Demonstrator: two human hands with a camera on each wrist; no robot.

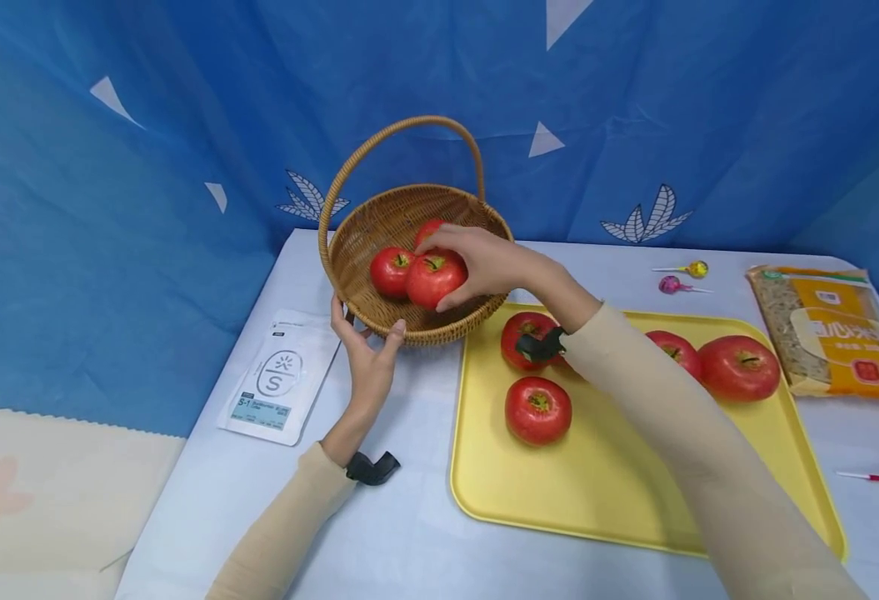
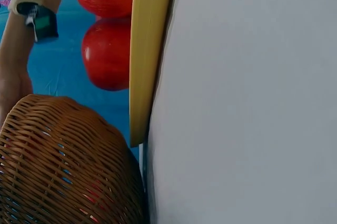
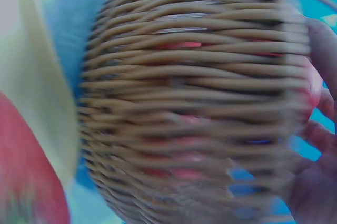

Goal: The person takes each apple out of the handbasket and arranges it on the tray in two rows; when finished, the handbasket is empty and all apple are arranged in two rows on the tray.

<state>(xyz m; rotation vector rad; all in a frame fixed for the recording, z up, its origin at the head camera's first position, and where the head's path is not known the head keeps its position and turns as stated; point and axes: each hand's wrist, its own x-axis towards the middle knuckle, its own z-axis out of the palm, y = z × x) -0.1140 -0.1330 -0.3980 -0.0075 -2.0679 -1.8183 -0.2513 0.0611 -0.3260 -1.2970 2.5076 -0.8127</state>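
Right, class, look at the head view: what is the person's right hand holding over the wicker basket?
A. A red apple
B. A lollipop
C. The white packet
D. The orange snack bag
A. The right hand curls its fingers round a red apple just inside the wicker basket, while the left hand steadies the basket's near rim.
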